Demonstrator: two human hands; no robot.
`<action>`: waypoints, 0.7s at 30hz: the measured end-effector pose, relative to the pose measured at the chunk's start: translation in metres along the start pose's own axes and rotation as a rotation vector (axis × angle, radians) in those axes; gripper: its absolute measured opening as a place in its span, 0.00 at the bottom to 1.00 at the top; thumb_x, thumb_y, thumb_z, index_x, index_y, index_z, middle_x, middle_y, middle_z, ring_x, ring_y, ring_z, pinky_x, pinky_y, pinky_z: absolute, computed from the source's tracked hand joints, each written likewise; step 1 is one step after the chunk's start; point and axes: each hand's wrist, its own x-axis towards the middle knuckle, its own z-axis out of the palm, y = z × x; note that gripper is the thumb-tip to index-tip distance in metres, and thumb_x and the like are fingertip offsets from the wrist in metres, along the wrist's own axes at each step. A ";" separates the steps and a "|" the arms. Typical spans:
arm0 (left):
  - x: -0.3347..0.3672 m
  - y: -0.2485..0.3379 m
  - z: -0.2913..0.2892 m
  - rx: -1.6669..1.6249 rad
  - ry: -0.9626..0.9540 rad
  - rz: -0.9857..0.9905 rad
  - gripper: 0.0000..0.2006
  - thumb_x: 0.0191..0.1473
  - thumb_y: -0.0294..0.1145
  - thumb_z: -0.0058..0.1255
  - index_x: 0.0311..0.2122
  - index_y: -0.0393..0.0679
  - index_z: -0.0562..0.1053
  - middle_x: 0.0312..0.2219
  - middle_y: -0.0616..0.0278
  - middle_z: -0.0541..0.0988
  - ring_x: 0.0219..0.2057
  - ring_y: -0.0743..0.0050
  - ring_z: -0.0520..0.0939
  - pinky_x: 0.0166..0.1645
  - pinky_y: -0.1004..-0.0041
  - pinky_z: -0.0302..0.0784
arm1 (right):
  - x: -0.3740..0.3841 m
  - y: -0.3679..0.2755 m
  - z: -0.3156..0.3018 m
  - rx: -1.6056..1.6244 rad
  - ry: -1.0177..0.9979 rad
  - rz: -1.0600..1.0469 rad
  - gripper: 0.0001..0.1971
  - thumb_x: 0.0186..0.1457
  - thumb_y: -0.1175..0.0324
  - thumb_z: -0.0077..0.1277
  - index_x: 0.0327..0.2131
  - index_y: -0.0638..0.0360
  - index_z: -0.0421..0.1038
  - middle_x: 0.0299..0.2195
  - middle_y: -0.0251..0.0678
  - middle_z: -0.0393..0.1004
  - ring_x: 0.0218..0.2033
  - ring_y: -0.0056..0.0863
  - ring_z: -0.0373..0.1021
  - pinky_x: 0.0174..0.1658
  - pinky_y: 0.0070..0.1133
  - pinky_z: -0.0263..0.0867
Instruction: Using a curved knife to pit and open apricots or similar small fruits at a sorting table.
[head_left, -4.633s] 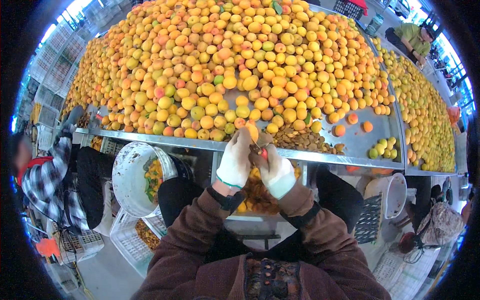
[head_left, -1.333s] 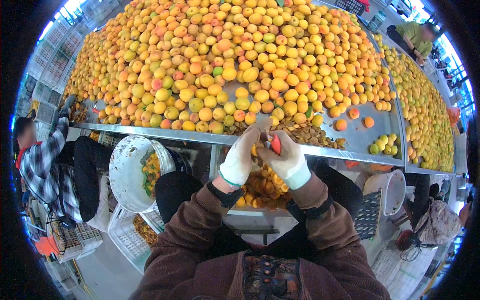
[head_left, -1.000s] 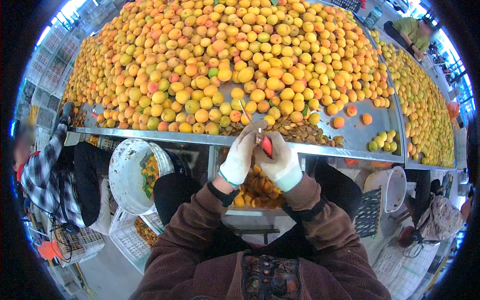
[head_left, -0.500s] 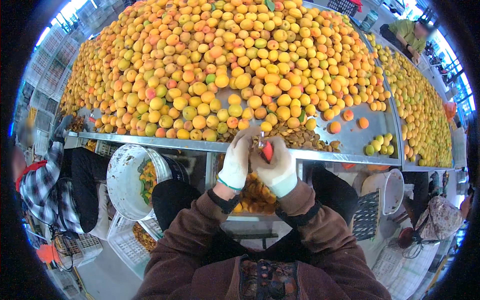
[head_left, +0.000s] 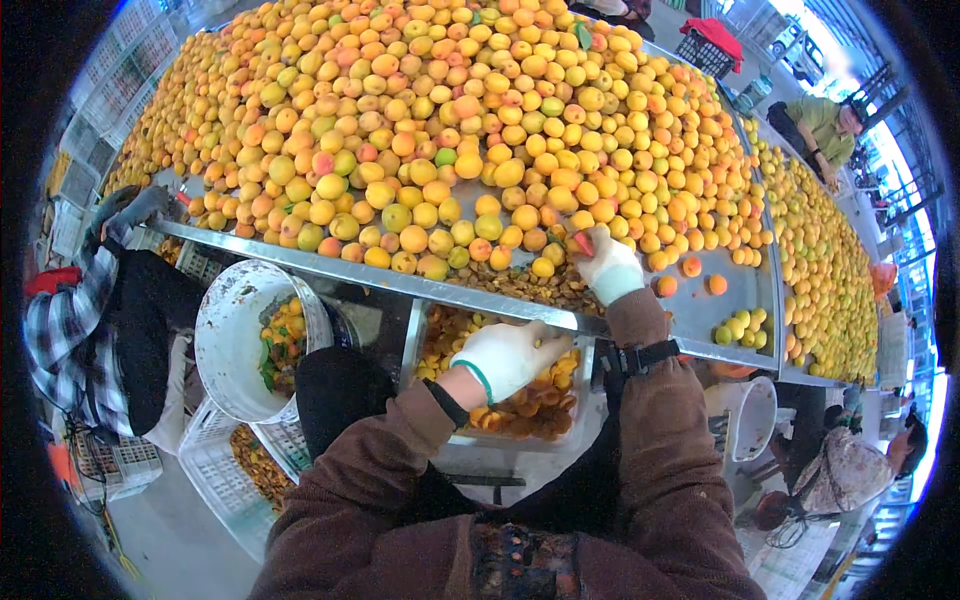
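My left hand (head_left: 508,358), in a white glove, is over a tray of halved apricots (head_left: 525,412) below the table edge. Its fingers stretch to the right, and nothing shows in them. My right hand (head_left: 612,268), gloved too, reaches over the metal edge to the front of a big heap of apricots (head_left: 420,130). From its closed fingers sticks out the red end of a small hand tool (head_left: 583,242); the rest of the tool is hidden. Whether that hand also touches an apricot I cannot tell. Brown apricot pits (head_left: 530,287) lie along the table edge beside it.
A white bucket (head_left: 222,345) with apricot pieces and leaves stands at my left, above a white crate (head_left: 215,465). Another pale bucket (head_left: 752,420) is at the right. Several green-yellow apricots (head_left: 740,328) lie apart on the table. Co-workers sit left, right and far right.
My hands, together at the table edge before, have parted. The left has dropped over the tray; the right has moved right and forward to the heap with the red tool. The view has shifted slightly.
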 end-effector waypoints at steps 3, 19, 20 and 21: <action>0.001 0.014 -0.025 -0.167 -0.109 -0.191 0.15 0.60 0.39 0.40 0.48 0.49 0.73 0.40 0.49 0.77 0.37 0.47 0.81 0.41 0.54 0.76 | 0.015 -0.001 -0.007 -0.176 -0.162 0.015 0.23 0.46 0.59 0.57 0.46 0.54 0.66 0.34 0.49 0.77 0.39 0.48 0.74 0.41 0.37 0.70; 0.009 -0.013 -0.008 -1.231 0.543 -0.046 0.17 0.59 0.22 0.38 0.53 0.35 0.67 0.51 0.49 0.69 0.53 0.63 0.71 0.58 0.72 0.65 | -0.066 -0.074 -0.059 0.589 -0.296 0.071 0.21 0.45 0.66 0.64 0.42 0.62 0.70 0.34 0.34 0.77 0.36 0.21 0.72 0.42 0.20 0.69; 0.008 -0.005 -0.014 -1.279 0.548 -0.002 0.17 0.58 0.21 0.37 0.52 0.34 0.67 0.50 0.49 0.70 0.52 0.62 0.72 0.57 0.71 0.66 | -0.077 -0.073 -0.048 0.720 -0.247 0.041 0.22 0.45 0.66 0.65 0.43 0.63 0.69 0.35 0.35 0.76 0.37 0.21 0.71 0.43 0.20 0.69; 0.006 -0.007 -0.016 -1.227 0.570 0.049 0.16 0.58 0.23 0.39 0.52 0.35 0.67 0.48 0.53 0.71 0.49 0.65 0.73 0.54 0.72 0.68 | -0.085 -0.070 -0.033 0.860 -0.203 -0.002 0.24 0.46 0.66 0.65 0.44 0.64 0.69 0.37 0.35 0.76 0.39 0.21 0.71 0.44 0.21 0.68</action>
